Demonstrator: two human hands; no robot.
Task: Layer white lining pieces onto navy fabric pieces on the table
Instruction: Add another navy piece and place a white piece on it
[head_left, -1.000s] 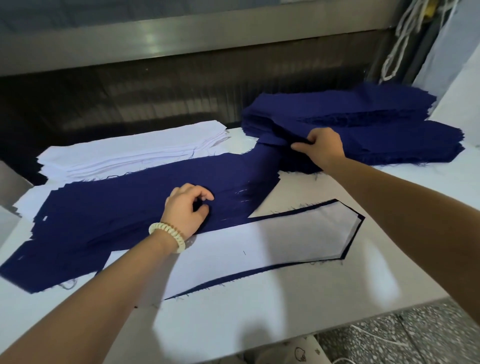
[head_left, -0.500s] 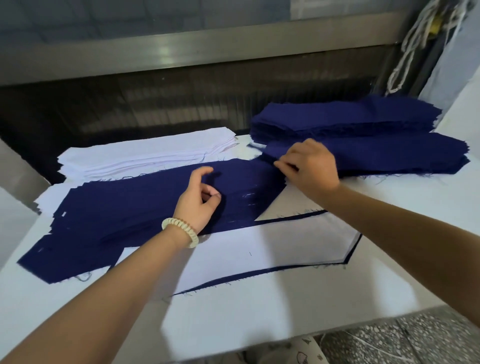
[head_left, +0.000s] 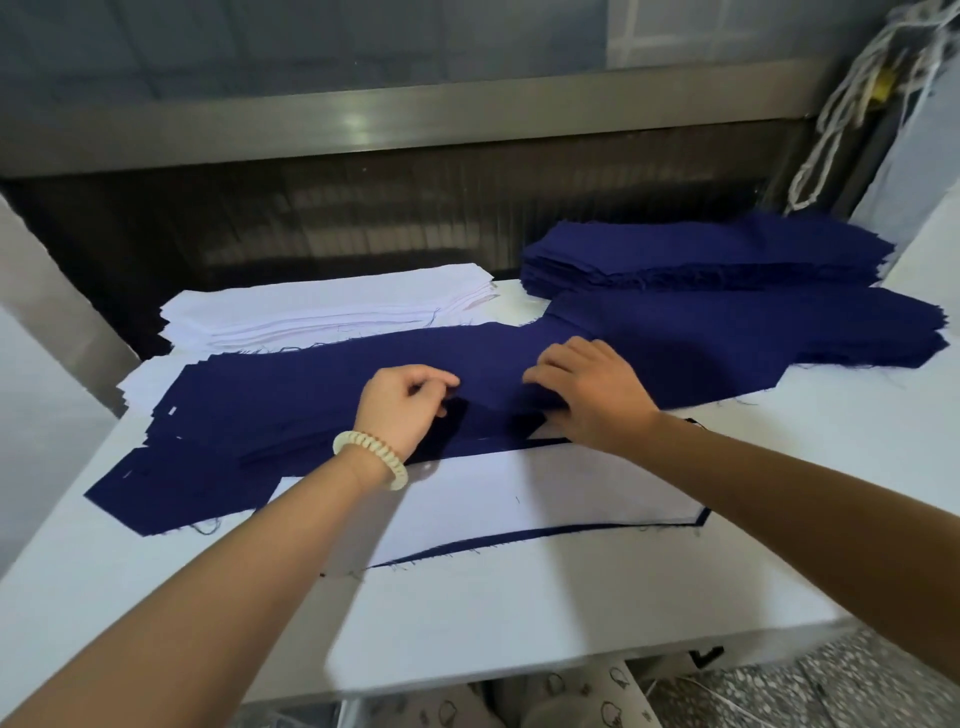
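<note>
- Head view: the white surface (head_left: 519, 623) fills the lower half, and its near edge runs across the bottom above a grey speckled floor (head_left: 857, 686).
- Behind the surface stands a dark ribbed panel (head_left: 363, 218), topped by a shiny metal ledge (head_left: 415, 124). White cords (head_left: 841, 104) hang at the upper right.
- A white lining stack (head_left: 322, 306) lies at the back left. Two navy stacks (head_left: 701, 254) lie at the back right, one overlapping the other.
- A fanned navy pile (head_left: 234, 415) spreads across the left middle, and the top navy piece (head_left: 519, 353) stretches from it toward the right stacks.
- Just in front, a white lining piece (head_left: 519, 499) lies flat on a navy underlayer (head_left: 519, 535), which shows as a thin border along its near and right edges.
- Your left hand (head_left: 402, 408), with a pale bracelet (head_left: 371, 457) at the wrist, is curled on the top navy piece; you cannot tell whether it pinches the cloth.
- Your right hand (head_left: 587, 395) grips the same piece, fingers bent over it and thumb at its near edge.
</note>
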